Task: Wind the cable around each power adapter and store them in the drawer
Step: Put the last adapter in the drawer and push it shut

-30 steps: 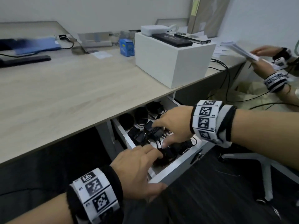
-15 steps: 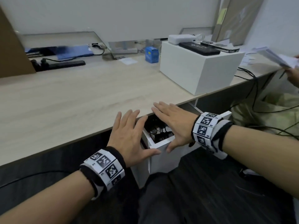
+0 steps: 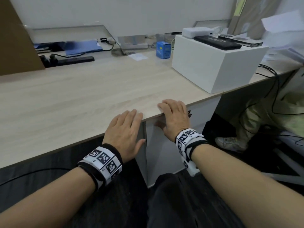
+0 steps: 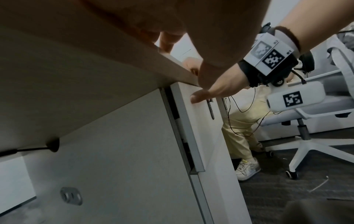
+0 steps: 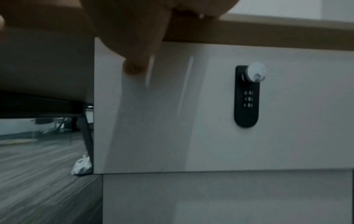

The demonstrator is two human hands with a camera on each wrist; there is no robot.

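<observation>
Pressing flat, empty-fingered, the left hand (image 3: 125, 129) and right hand (image 3: 175, 118) hold the drawer (image 3: 166, 145) seemingly shut under the counter (image 3: 82, 99); a stray cable inside could jam it.

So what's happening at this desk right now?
A person sits at a wooden desk with both hands flat against the white drawer front beneath it. The left hand and right hand have straight fingers reaching over the desk edge. The drawer looks pushed in, so no adapters show. A black combination lock sits on the drawer front.
</observation>
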